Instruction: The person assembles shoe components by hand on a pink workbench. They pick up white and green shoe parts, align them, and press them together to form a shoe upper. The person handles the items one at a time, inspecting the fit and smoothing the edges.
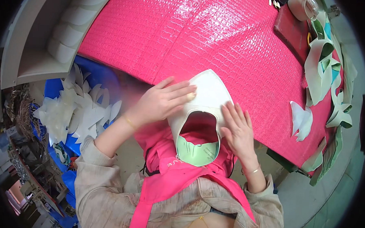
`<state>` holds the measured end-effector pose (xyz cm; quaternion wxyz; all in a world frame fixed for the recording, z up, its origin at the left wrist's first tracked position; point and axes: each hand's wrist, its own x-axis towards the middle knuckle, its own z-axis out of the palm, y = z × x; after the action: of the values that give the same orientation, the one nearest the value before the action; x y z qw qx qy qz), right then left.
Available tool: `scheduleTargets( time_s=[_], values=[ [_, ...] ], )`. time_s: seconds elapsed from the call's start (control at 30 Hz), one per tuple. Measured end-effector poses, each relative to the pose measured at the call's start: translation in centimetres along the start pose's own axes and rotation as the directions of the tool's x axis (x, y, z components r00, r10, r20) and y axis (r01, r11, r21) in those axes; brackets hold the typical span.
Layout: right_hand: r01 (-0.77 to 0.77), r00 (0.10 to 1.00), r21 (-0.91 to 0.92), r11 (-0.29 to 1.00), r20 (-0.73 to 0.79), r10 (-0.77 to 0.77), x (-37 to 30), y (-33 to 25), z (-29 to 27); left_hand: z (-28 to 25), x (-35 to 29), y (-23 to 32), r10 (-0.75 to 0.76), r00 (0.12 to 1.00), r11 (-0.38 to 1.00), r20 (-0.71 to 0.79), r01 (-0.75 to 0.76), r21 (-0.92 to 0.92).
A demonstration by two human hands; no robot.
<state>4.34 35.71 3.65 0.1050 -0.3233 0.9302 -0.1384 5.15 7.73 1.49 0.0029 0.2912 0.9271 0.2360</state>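
A white pointed shoe upper (213, 90) lies at the near edge of the pink table, its toe pointing away from me. Its rounded opening faces me, and a light green lining (197, 152) with small print shows at the heel end, over my pink apron. My left hand (167, 98) lies across the upper's left side, fingers stretched; a small pale patch shows by the fingertips, and I cannot make out what it is. On the opposite side, my right hand (239, 126) rests against the edge with its fingers extended and thumb apart.
Pink quilted plastic covers the table (186, 36). At the right are a loose white piece (301, 121), a pile of white and green uppers (324, 67) and a dark red board (291, 31). To my left, a blue bin (104, 80) holds white pieces below a grey rack (29, 38).
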Motion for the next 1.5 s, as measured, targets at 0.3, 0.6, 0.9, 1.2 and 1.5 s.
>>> scheduleTargets(
  time_s=[0.3,0.6,0.9,1.2,1.5],
  values=[
    [-0.288,0.935,0.6,0.746,0.006,0.356,5.6,-0.7,-2.1,-3.0,1.6,-1.0,-0.285,0.946,0.697,0.154,0.315,-0.645],
    [-0.014,0.956,0.965,0.261,-0.064,0.288,11.9,2.6,-7.9,-7.5,7.6,-3.5,-0.4,0.911,0.266,-0.105,0.006,-0.964],
    [0.034,0.797,0.085,0.996,-0.603,0.024,27.4,11.0,-5.9,-13.5,13.6,-25.9,-0.439,0.494,0.801,-0.75,0.594,-0.077],
    [-0.064,0.91,0.31,0.948,-0.372,0.183,22.9,11.4,-8.9,-15.0,18.6,-35.4,-0.558,0.498,0.631,-0.664,0.774,0.051],
    [0.025,0.996,0.867,0.498,-0.067,0.066,26.5,5.9,-13.3,-22.5,20.8,-25.8,-0.018,0.396,0.869,-0.918,0.46,0.181]
  ],
)
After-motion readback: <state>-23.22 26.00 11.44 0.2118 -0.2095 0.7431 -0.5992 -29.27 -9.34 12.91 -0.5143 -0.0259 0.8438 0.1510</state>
